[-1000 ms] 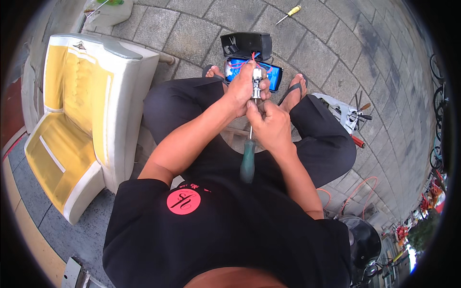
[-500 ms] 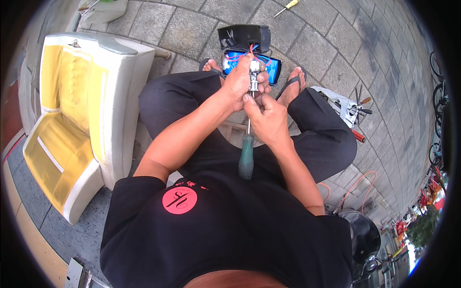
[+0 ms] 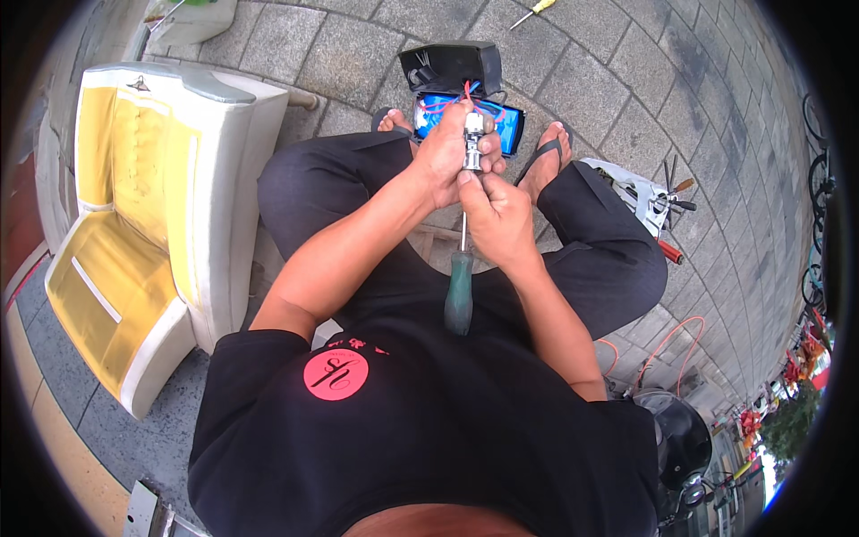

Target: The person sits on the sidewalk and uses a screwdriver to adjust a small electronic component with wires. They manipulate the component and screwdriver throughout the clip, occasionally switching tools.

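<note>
My left hand (image 3: 440,152) is closed around a shiny metal cylindrical fitting (image 3: 473,143), held upright between thumb and fingers. Just below it, my right hand (image 3: 501,215) pinches the thin shaft of a screwdriver (image 3: 459,295). Its dark green handle points back toward my body, and the tip is hidden by my fingers at the fitting's lower end. Beyond my hands, on the paving, lies a black case (image 3: 456,64), opened out. A blue-wrapped block (image 3: 506,132) sits in its nearer half, with red and blue wires rising toward my left hand.
A yellow and white padded seat (image 3: 143,206) stands at my left. To my right are a white holder with tools (image 3: 640,192) and an orange cord (image 3: 684,345). A yellow-handled screwdriver (image 3: 542,7) lies far off on the paving. My sandalled feet flank the case.
The black case's far half has shifted slightly left and up in view. My right thumb sits a little farther right by the shaft; both hands keep their grip.
</note>
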{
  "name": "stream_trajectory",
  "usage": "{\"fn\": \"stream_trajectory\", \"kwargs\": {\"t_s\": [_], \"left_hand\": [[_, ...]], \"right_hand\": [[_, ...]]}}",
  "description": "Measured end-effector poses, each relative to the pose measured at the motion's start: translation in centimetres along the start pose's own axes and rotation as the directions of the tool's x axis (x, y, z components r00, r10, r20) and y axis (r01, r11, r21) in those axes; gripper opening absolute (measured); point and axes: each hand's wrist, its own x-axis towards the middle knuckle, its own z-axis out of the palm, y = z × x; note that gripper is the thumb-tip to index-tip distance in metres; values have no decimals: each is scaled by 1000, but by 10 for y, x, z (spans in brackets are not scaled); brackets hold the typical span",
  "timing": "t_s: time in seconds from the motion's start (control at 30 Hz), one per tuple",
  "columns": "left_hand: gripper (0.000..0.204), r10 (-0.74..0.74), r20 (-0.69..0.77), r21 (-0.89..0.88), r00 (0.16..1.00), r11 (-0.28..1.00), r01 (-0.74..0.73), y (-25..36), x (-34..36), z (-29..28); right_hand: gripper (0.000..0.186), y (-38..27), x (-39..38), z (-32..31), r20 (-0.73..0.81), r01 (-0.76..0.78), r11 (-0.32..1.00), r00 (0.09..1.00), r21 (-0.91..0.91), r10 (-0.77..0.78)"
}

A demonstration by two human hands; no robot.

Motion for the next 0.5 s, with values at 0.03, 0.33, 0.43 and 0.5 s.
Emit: {"fn": "stream_trajectory", "kwargs": {"t_s": [0.03, 0.33, 0.43, 0.5], "left_hand": [[43, -11, 2, -18, 1000, 1000, 11, 1, 0, 1], [43, 9, -1, -16, 1000, 1000, -9, 1, 0, 1], [43, 20, 9, -2, 1000, 1000, -20, 0, 1, -2], [43, 19, 12, -4, 1000, 1000, -19, 0, 0, -2]], "right_hand": [[37, 2, 0, 1, 3, -4, 1000, 1000, 13, 4], [38, -14, -1, 0, -82, 31, 977, 995, -210, -49], [38, -10, 0, 2, -67, 0, 995, 998, -98, -6], [37, -5, 0, 4, -75, 82, 986, 993, -143, -94]]}}
